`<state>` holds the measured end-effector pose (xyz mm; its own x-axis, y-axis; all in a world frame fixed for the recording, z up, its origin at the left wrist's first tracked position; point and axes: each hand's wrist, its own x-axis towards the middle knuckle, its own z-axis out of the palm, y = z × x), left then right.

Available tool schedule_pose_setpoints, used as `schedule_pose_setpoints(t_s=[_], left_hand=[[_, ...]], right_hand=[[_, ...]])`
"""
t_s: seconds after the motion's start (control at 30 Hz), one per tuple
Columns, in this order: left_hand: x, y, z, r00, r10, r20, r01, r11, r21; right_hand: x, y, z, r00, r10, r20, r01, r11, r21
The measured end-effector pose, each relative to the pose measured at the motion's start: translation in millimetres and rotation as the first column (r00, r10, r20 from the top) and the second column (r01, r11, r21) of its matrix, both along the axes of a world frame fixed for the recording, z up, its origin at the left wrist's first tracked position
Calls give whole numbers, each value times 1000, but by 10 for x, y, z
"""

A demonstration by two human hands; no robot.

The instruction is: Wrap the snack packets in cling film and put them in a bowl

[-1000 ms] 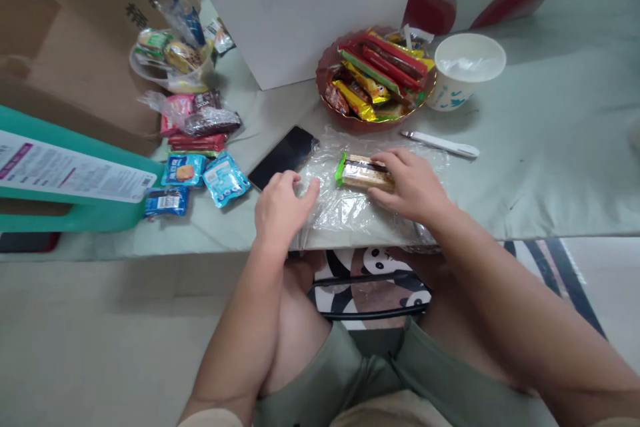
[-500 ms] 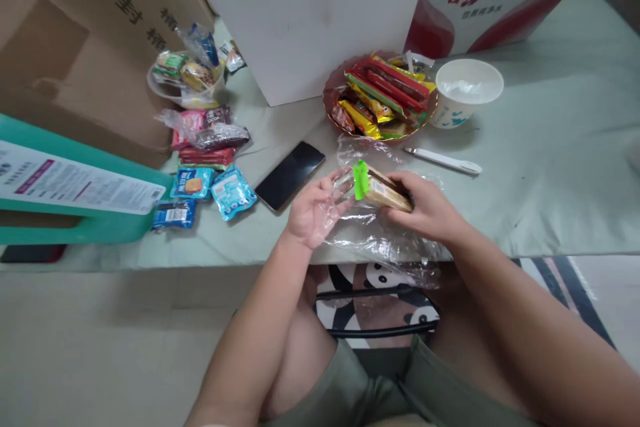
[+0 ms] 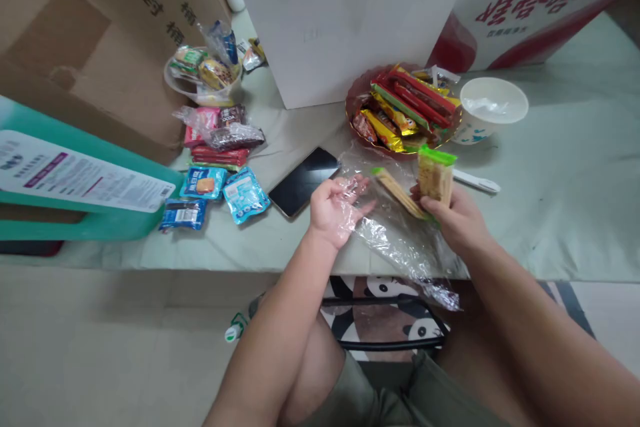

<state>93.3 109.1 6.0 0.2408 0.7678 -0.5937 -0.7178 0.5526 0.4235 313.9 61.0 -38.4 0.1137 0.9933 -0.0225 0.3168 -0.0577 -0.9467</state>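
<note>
My right hand [image 3: 463, 217] grips a small snack packet [image 3: 436, 177] with a bright green end and pale biscuit-like contents. A second green-ended packet [image 3: 399, 193] slants to its left, its lower end at the same fingers. Beneath both lies a clear plastic bag [image 3: 387, 237], spread over the table edge and hanging down towards my lap. My left hand [image 3: 336, 212] has its fingers spread, with thin clear film over them; whether they are inside the bag I cannot tell. The snack packets are apart from my left hand.
A phone [image 3: 305, 181] lies left of the bag. Behind are a red bowl of snacks [image 3: 353, 127], a paper cup [image 3: 493, 107] and a white pen-like tool [image 3: 477, 181]. Blue packets [image 3: 246, 195], a snack tub [image 3: 175, 85] and a green jug [image 3: 90, 153] stand left; boxes [image 3: 345, 27] line the back.
My right hand has moved right and turned its packets upright; the two now show fanned apart. My left hand stays spread at the bag. The whole view has shifted somewhat.
</note>
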Motion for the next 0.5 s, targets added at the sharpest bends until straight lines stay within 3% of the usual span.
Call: schedule_pose_setpoints(t_s=[0.1,0.2,0.27,0.37,0.5], left_hand=[[5,-25,2,994,-97,59,97,995,-1],[20,-39,-11,984,-158,81,155,987,41],[27,-48,-18,978,-180,105,172,982,76],[24,-55,-33,975,-167,146,152,983,106],[-13,-27,-77,992,-51,114,37,991,127]], right_hand=[[-191,17,123,984,39,174,-30,998,-52],[-325,4,179,933,64,354,-64,998,-11],[-357,-18,163,925,57,376,-57,998,-12],[-330,-43,113,965,12,262,4,998,-61],[-211,-50,99,998,-27,-62,22,997,-70]])
